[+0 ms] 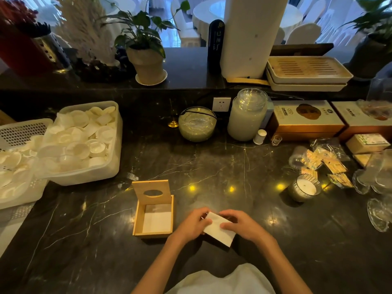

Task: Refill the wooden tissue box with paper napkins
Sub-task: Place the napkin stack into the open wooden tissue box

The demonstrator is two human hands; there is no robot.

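Observation:
The wooden tissue box (pixel 136 217) stands on the dark marble counter, its lid (pixel 151 190) with the oval slot propped upright at the back. White napkins (pixel 158 221) lie inside it. Just right of the box, my left hand (pixel 192 224) and my right hand (pixel 244 227) both grip a folded stack of white paper napkins (pixel 219 229), held tilted a little above the counter.
A white tub of small dishes (pixel 84 143) and a perforated basket (pixel 19 158) sit at the left. A glass bowl (pixel 197 124), a lidded jar (pixel 247 117) and boxes (pixel 305 119) line the back. A candle glass (pixel 304 187), packets and glassware crowd the right.

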